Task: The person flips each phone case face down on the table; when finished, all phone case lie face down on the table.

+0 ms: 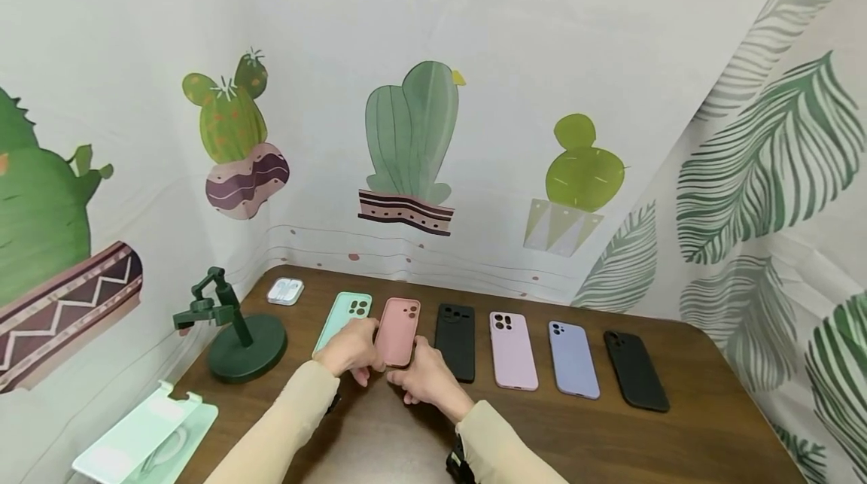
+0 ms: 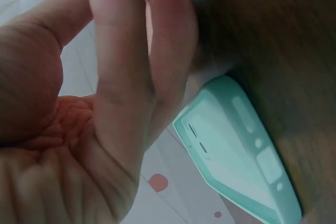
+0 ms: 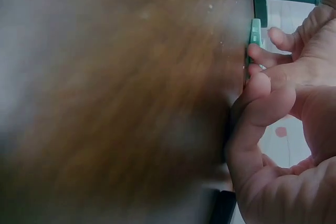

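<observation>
A pink phone case (image 1: 398, 330) with its hollow inside facing up is at the left-centre of the table. My left hand (image 1: 351, 348) grips its lower left corner, while my right hand (image 1: 428, 375) holds the lower right corner. Close by on the left lies a mint green phone case (image 1: 339, 316), partly covered by the left hand. The left wrist view has the mint case beyond bent fingers (image 2: 123, 51). In the right wrist view, curled fingers (image 3: 252, 124) hide the held case.
Right of the hands lie a black phone case (image 1: 455, 341), a pale pink one (image 1: 512, 352), a lavender one (image 1: 573, 360) and another black one (image 1: 637, 371). Leftward are a dark green stand (image 1: 247, 348), a boxed white cable (image 1: 285, 291) and a mint folding stand (image 1: 145, 435).
</observation>
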